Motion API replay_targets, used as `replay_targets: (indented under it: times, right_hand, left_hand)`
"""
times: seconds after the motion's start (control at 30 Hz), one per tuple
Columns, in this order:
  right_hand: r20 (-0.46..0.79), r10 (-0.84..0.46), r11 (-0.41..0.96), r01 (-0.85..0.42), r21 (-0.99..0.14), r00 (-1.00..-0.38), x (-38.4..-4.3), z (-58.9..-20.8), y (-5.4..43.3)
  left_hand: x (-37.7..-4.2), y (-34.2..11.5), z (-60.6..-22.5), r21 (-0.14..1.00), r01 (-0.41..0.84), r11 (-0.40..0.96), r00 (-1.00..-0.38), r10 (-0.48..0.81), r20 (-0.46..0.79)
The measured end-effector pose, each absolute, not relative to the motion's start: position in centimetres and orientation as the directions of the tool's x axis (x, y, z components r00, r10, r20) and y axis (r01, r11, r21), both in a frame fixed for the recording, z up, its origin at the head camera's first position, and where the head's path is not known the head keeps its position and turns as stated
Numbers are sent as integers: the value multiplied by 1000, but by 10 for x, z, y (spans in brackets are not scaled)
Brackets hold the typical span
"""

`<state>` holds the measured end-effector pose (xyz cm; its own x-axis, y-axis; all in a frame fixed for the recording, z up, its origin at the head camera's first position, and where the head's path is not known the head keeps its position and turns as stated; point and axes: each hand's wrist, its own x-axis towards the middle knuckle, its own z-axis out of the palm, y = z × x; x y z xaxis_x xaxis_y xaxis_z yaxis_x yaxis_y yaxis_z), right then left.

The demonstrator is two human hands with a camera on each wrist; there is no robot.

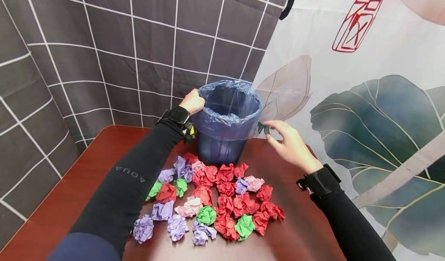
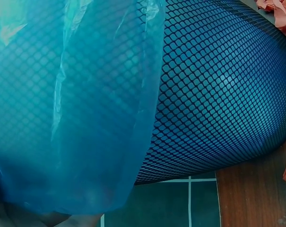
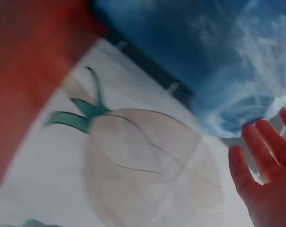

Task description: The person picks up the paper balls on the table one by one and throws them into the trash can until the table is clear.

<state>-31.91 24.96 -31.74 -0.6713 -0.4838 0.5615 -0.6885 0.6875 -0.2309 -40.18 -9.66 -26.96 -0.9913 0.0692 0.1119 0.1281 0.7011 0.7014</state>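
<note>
A blue mesh trash bin (image 1: 222, 149) stands upright on the table, lined with a translucent blue plastic bag (image 1: 227, 120) folded over its rim. My left hand (image 1: 192, 101) grips the bin's rim at the left, fingers curled over the bagged edge. In the left wrist view the bag (image 2: 86, 109) hangs over the mesh wall (image 2: 218, 85), and the fingers are mostly out of sight. My right hand (image 1: 290, 143) is beside the bin's right side, holding nothing, fingers loosely bent and thumb apart. The right wrist view shows its fingers (image 3: 265, 146) close to the bag; contact is unclear.
Several crumpled paper balls, red (image 1: 226, 226), purple (image 1: 177, 227), green (image 1: 206, 215) and pink (image 1: 189, 207), lie in front of the bin on the brown table (image 1: 299, 230). A grey grid curtain (image 1: 153, 40) and a white lotus-print cloth (image 1: 313, 33) hang behind.
</note>
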Motion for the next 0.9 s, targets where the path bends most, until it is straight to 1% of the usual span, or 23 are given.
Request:
replay_targets:
  times: [0.17,0.3,0.43,0.53,0.67,0.8,0.9]
  right_hand:
    - [405,-538,703,-659,-267,-739,-313,-351,264]
    - [275,-590,715,-649,-259,-759,-300,-383,264]
    - [143,-607,734,-620,-276,-782,-288,-406,258]
    - [67,-600,749,-590,-302,-797,-285,-420,252]
    - [35,-607,745,-584,-322,-794,-291,-434,248]
    - [40,-612,732,-584,-352,-790,-293,-445,251]
    - [49,-606,727,-579,-369,-794,-296,-445,250]
  left_hand:
    - [-405,-96,-260,694,141,706,-988,53,146]
    - [-402,-94,-263,697,135,704,-990,62,130]
    - [-400,-95,-268,699,126,704,-991,66,113]
    - [-399,-96,-268,699,132,703,-990,65,122]
    - [-399,-96,-266,698,120,706,-992,54,116]
    - [-401,-91,-269,707,103,700,-994,48,97]
    - [-402,-93,-271,714,102,692,-994,39,104]
